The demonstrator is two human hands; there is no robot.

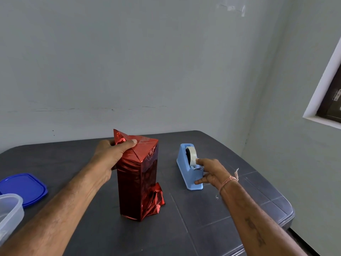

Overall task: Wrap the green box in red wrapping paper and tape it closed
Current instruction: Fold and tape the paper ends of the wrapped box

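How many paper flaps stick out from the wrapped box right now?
2: a top flap pinched by the left hand, and a crumpled bottom flap on the table. The far side could hide more.

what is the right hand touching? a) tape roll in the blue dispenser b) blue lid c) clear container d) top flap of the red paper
a: a fingertip of the right hand rests on the tape roll in the blue tape dispenser; the left hand pinches the red wrapping paper.

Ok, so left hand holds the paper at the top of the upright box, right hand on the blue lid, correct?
No: the head view shows the right hand on the blue tape dispenser, not the lid. The rest is right.
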